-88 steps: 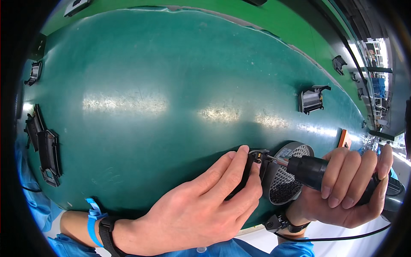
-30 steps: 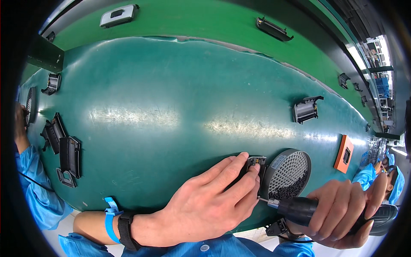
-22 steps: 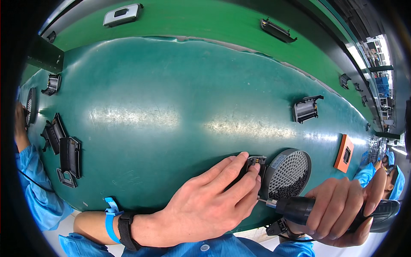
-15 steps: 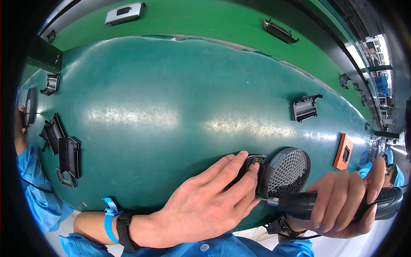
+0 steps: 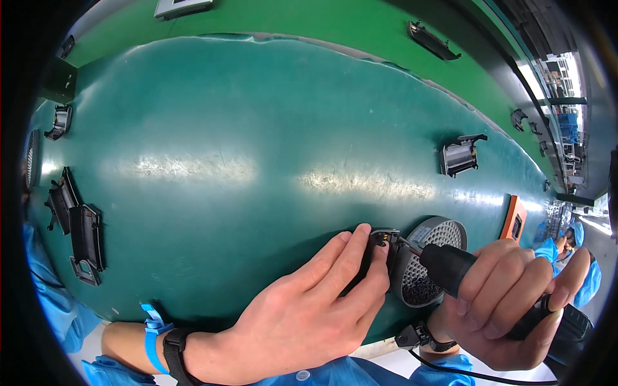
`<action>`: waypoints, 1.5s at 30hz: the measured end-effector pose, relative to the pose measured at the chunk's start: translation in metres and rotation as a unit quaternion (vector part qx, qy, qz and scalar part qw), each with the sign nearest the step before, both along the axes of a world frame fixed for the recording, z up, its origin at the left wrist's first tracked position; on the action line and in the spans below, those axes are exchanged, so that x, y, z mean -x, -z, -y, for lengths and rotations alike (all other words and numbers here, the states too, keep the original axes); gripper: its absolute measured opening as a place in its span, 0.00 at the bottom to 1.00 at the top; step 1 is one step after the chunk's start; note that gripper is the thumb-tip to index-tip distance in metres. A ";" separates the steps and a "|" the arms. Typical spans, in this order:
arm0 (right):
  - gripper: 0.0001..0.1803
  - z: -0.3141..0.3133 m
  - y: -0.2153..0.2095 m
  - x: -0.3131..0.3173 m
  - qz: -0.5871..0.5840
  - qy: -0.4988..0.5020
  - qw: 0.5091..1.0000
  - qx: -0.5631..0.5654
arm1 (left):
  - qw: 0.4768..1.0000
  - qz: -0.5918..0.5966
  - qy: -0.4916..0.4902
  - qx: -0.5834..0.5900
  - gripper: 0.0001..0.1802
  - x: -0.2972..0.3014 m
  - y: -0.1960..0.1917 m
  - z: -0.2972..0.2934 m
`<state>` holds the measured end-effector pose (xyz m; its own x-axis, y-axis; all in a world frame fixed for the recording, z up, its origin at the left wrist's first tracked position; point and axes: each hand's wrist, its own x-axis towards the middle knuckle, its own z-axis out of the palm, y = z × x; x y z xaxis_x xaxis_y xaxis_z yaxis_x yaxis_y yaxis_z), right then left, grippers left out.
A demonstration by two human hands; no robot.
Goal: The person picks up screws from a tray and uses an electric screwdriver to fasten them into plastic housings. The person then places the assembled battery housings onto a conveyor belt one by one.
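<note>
My left hand (image 5: 302, 309) presses a small black plastic housing (image 5: 385, 235) onto the table, its fingers lying over most of the part. Small brass-coloured bits show at the housing's uncovered upper end. In my right hand (image 5: 505, 293) is a black electric screwdriver (image 5: 447, 267), tilted with its bit pointing up and left. The bit's tip reaches the right side of the housing's upper end; whether it touches, or carries a screw, I cannot tell. Right beside the housing, partly behind the screwdriver, stands a round grey dish (image 5: 444, 230) with a pitted bottom and many small dark screws.
Several black housings (image 5: 87, 238) lie at the left, and another black housing (image 5: 459, 156) is at the right. An orange block (image 5: 513, 219) stands near the right edge. Beyond the teal mat runs a bright green strip (image 5: 309, 16) carrying more parts. A co-worker's blue sleeve (image 5: 48, 283) is at far left.
My right hand has swung the screwdriver so that its bit moved from the dish's lower edge up to the housing's upper end. My left hand keeps its hold. The whole view has shifted slightly.
</note>
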<state>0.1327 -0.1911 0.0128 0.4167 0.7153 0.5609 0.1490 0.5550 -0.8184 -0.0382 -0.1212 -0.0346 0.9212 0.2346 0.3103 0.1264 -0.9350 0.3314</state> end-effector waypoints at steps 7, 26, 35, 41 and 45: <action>0.15 0.001 0.001 -0.002 -0.002 0.001 1.000 0.014 | 1.000 0.002 -0.002 -0.007 0.14 0.000 0.000 -0.001; 0.13 -0.020 0.008 -0.008 0.001 -0.064 0.997 0.042 | 1.000 0.018 -0.001 0.002 0.17 -0.007 0.000 0.000; 0.08 0.027 -0.020 -0.047 -0.041 -0.029 0.999 -0.002 | 0.997 0.026 0.018 0.069 0.24 -0.003 0.011 -0.002; 0.11 0.034 -0.009 -0.051 -0.009 -0.075 0.991 0.113 | 0.998 0.022 0.019 0.059 0.26 -0.006 0.014 -0.007; 0.12 0.037 -0.010 -0.049 -0.036 -0.072 0.989 0.127 | 0.998 0.024 0.014 0.061 0.26 -0.006 0.013 -0.007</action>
<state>0.1817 -0.2285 0.0231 0.3316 0.8841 0.3291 0.0200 0.3422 -0.9394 -0.0318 -0.1142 -0.0479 0.9128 0.2471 0.3251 0.0815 -0.8904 0.4478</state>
